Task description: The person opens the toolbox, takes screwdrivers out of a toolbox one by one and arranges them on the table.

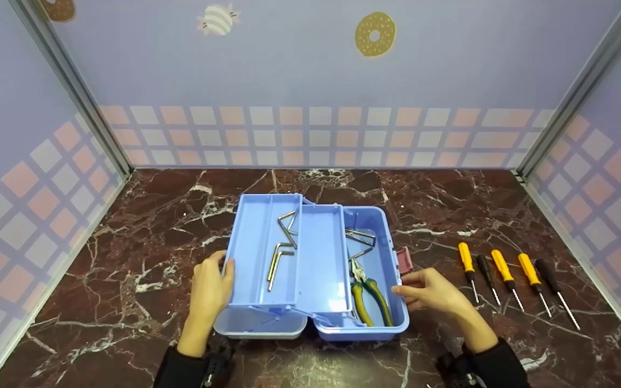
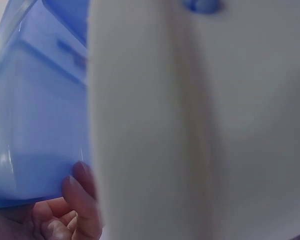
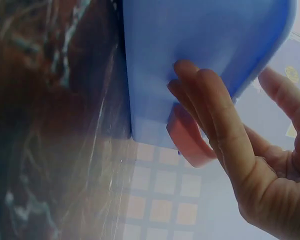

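A blue toolbox [image 1: 361, 335] stands unfolded, its trays spread leftward above a translucent lid [image 1: 261, 327]. My left hand [image 1: 209, 283] holds the left edge of the outer tray [image 1: 251, 237], thumb along the rim; curled fingers [image 2: 82, 197] show against blue plastic in the left wrist view. At the right wall, my right hand [image 1: 432, 291] grips the rim, thumb on top and fingers [image 3: 222, 112] against the outside, beside the red latch [image 3: 187, 137]. Bent metal hex keys [image 1: 274, 264] lie in the outer tray. Green-and-yellow pliers [image 1: 361, 288] and more bent metal keys [image 1: 363, 240] lie in the bottom compartment.
Right of the toolbox, several screwdrivers with yellow handles [image 1: 499, 264] and black handles [image 1: 546, 274] lie in a row on the dark marbled table [image 1: 154, 231]. Panelled walls [image 1: 299, 70] close in the back and both sides.
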Tool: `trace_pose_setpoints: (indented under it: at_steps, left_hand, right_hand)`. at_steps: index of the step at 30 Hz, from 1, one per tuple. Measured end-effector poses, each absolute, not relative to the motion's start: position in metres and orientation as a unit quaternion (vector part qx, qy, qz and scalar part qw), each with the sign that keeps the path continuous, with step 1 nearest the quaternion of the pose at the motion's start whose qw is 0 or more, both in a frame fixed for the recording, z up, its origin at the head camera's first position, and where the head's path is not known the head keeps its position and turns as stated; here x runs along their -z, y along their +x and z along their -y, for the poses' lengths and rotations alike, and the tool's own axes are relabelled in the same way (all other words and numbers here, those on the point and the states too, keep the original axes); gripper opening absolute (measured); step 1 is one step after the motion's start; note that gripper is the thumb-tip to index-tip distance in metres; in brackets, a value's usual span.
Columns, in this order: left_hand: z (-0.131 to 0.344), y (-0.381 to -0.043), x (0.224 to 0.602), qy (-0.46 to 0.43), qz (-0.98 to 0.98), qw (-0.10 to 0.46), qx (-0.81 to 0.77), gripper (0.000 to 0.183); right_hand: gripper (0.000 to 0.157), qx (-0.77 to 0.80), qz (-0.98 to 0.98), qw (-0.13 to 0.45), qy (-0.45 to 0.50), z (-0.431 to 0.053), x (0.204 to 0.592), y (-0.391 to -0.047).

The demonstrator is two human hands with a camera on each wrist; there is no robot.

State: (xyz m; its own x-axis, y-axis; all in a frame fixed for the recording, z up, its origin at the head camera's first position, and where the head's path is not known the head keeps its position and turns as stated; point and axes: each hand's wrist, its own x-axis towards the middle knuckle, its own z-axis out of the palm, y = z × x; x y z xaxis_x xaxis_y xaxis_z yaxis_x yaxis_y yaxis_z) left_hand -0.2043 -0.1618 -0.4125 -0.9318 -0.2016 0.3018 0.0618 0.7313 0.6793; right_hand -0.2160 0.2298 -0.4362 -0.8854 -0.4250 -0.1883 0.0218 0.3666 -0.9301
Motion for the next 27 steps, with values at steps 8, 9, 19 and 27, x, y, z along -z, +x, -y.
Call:
trace_pose_setpoints:
  at_steps: [8, 9, 19, 27]
  left_hand:
    - [0.164, -0.205, 0.405, 0.022, 0.914, 0.177, 0.364, 0.023]
    - [0.164, -0.205, 0.403, 0.018, 0.914, 0.179, 0.363, 0.022]
    - [0.153, -0.209, 0.373, -0.037, 0.912, 0.217, 0.345, 0.021]
    - [0.150, -0.210, 0.368, -0.042, 0.912, 0.216, 0.347, 0.023]
  right_hand:
    - [0.034, 0.558, -0.797, 0.192, -0.130, -0.227, 0.441, -0.215]
    - [0.034, 0.558, -0.796, 0.193, -0.131, -0.227, 0.441, -0.215]
    - [0.030, 0.566, -0.789, 0.199, -0.132, -0.231, 0.443, -0.216]
    - [0.030, 0.573, -0.783, 0.202, -0.133, -0.234, 0.444, -0.216]
